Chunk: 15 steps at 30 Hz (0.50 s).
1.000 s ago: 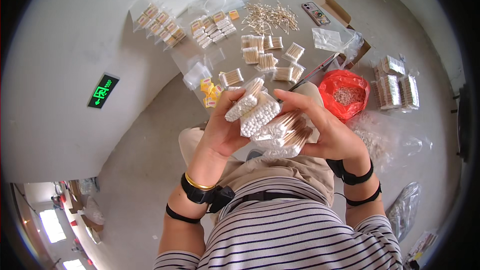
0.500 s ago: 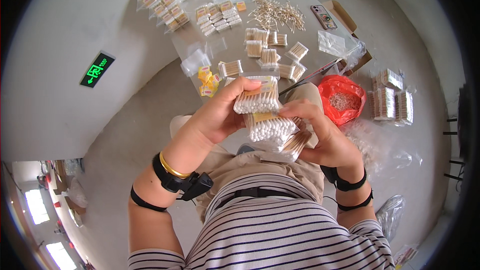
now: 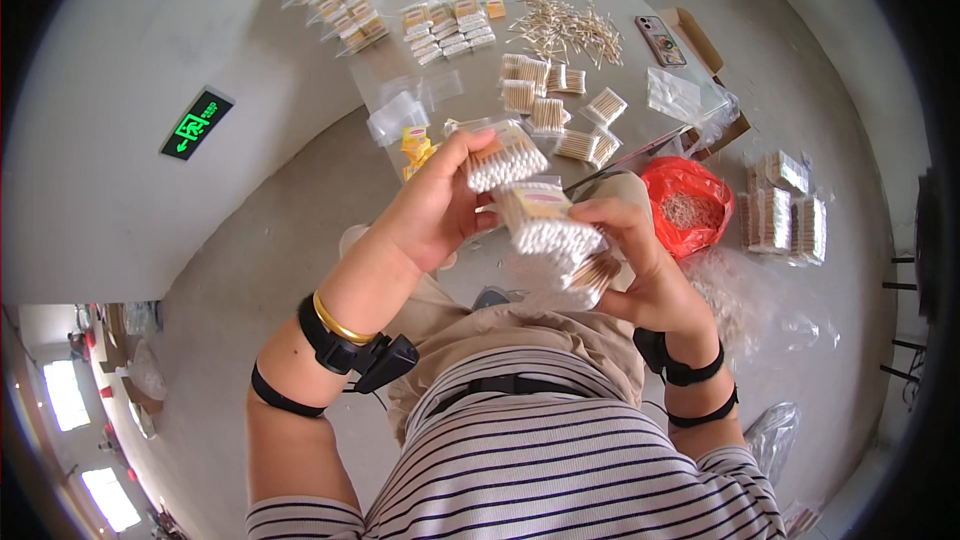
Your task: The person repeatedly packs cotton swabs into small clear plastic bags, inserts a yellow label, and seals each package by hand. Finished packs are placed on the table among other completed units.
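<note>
Thumb (image 3: 482,140) uppermost, the left hand (image 3: 428,208) grips a bagged swab pack (image 3: 508,162) beside the stack of packs (image 3: 550,230) the right hand (image 3: 652,272) clasps above the lap (image 3: 560,332), seemingly mid-sorting, which calls for steady holds, the table (image 3: 628,80) beyond.

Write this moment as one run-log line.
left hand: holds labelled swab pack | right hand: holds several swab packs | table: loose swabs, phone
</note>
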Each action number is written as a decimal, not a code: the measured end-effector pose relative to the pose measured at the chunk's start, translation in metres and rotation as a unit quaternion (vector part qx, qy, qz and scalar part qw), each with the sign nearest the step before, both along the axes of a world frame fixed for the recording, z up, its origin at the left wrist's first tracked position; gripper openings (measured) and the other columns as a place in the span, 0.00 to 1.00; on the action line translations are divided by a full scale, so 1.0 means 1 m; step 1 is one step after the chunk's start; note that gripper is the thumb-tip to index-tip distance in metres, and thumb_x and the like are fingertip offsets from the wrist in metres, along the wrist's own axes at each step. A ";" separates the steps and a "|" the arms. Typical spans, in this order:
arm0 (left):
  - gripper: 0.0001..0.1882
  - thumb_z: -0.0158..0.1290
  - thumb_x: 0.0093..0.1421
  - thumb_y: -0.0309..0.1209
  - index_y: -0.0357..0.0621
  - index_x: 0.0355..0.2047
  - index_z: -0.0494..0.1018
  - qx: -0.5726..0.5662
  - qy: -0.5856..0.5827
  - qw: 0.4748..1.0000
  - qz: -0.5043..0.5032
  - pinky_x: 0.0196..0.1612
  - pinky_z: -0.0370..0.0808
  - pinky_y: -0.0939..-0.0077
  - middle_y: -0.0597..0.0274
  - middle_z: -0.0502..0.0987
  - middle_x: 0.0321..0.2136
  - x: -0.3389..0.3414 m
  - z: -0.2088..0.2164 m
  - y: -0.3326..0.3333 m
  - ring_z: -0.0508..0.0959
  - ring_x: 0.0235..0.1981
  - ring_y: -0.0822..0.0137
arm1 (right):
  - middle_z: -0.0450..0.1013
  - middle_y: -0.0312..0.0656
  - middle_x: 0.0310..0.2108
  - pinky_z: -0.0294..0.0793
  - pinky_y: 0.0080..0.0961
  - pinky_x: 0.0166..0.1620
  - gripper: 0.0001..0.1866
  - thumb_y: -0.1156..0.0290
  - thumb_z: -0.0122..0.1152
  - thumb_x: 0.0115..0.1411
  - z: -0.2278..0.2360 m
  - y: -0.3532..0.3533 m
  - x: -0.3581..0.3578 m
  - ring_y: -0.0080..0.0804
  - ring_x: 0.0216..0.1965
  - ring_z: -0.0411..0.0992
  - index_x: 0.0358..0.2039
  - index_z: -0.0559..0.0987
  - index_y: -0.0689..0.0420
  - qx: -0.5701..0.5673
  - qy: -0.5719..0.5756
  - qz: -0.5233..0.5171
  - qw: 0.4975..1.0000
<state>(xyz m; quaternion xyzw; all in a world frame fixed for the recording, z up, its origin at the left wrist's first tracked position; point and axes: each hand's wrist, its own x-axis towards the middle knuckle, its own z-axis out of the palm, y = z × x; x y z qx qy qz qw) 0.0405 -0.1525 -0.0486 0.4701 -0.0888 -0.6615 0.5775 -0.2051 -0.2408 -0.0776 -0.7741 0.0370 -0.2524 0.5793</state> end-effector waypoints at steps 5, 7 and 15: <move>0.16 0.53 0.69 0.46 0.48 0.43 0.77 -0.041 0.076 0.996 0.017 0.33 0.73 0.74 0.60 0.82 0.36 0.034 -0.014 0.007 0.80 0.33 0.69 | 0.64 0.44 0.63 0.59 0.35 0.70 0.45 0.89 0.63 0.46 -0.030 -0.018 0.008 0.38 0.69 0.61 0.67 0.62 0.60 0.091 0.031 -0.057 0.994; 0.16 0.56 0.67 0.45 0.45 0.42 0.77 -0.047 0.075 0.995 0.042 0.30 0.71 0.74 0.60 0.81 0.32 0.033 -0.005 0.009 0.77 0.29 0.70 | 0.66 0.44 0.62 0.62 0.36 0.68 0.44 0.88 0.64 0.47 -0.050 -0.030 0.018 0.38 0.67 0.63 0.67 0.63 0.58 0.072 0.066 -0.092 0.991; 0.20 0.54 0.66 0.46 0.41 0.42 0.76 -0.029 0.098 0.992 0.070 0.33 0.71 0.73 0.60 0.77 0.32 0.040 0.006 0.019 0.73 0.30 0.68 | 0.71 0.45 0.54 0.68 0.41 0.61 0.38 0.85 0.61 0.50 -0.166 -0.068 0.086 0.49 0.57 0.68 0.64 0.69 0.52 -0.283 0.221 -0.216 0.908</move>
